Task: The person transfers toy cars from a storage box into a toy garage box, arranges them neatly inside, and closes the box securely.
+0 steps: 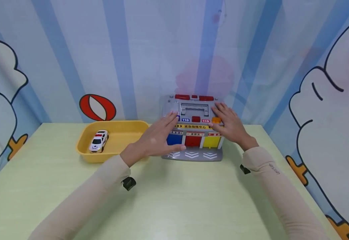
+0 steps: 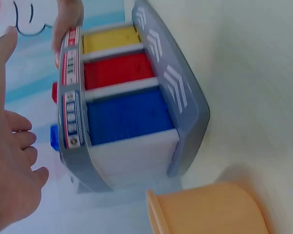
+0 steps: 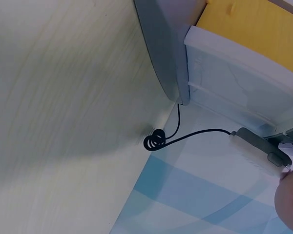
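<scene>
A grey toy vehicle station [image 1: 189,155] stands at the far side of the table, with blue, red and yellow doors along its front and a folded handle [image 1: 195,107] on top. My left hand [image 1: 156,136] is spread over its left front corner, partly covering the blue door [image 2: 129,117]; in the left wrist view its fingers appear apart from the toy. My right hand [image 1: 230,124] rests on the right of the top, its thumb close to an orange button [image 1: 216,120]. A small grey-and-white handset [image 3: 261,148] with a coiled black cord [image 3: 156,140] is at the station's right side.
Left of the station sits a yellow tray [image 1: 123,125] holding a white toy police car [image 1: 98,141]. A striped blue cartoon curtain [image 1: 150,60] hangs right behind the table [image 1: 174,206].
</scene>
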Motion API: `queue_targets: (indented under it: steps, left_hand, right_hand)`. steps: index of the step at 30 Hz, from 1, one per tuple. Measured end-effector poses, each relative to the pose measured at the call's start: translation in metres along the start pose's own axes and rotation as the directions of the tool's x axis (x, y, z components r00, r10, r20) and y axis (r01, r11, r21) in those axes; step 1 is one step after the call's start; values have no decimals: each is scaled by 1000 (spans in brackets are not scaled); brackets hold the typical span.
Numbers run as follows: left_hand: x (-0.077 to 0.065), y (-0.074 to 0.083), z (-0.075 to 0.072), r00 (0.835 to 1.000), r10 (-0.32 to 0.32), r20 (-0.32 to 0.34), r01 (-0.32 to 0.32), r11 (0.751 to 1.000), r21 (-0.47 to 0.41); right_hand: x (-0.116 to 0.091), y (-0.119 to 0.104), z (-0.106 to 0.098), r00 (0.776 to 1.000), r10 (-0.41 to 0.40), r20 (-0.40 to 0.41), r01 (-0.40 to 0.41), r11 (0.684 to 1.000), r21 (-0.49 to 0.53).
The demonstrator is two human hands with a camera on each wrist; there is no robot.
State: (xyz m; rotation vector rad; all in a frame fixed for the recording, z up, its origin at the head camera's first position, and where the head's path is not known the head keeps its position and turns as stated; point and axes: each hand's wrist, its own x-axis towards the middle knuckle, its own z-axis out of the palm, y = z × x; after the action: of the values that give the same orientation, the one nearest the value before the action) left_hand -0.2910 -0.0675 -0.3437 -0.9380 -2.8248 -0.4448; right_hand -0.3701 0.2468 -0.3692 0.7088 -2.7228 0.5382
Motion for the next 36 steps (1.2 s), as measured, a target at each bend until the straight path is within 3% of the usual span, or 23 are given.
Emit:
queue_targets:
  steps: [5, 14, 24, 29, 36]
  left_hand:
    - [13, -17, -2, 995, -93, -31, 93, 995, -21]
    - [40, -30, 0, 983, -183, -15, 183, 983, 13]
    - [58, -44, 11, 976, -216, -14, 216, 976, 39]
    - [61, -46, 12, 977, -208, -35, 210, 977, 49]
    - [64, -46, 12, 980, -201, -10, 201, 978, 56]
  right_hand:
    - [0, 0, 0, 1000, 9, 4, -9, 1000, -2]
    - [0, 1, 1, 1000, 7, 3, -7, 1000, -7]
    - [1, -2, 1, 1000, 8, -10, -8, 1000, 2]
    - [2, -2, 0, 1000, 8, -17, -8, 1000, 7]
    - [1, 0, 1, 1000, 6, -11, -6, 1000, -4]
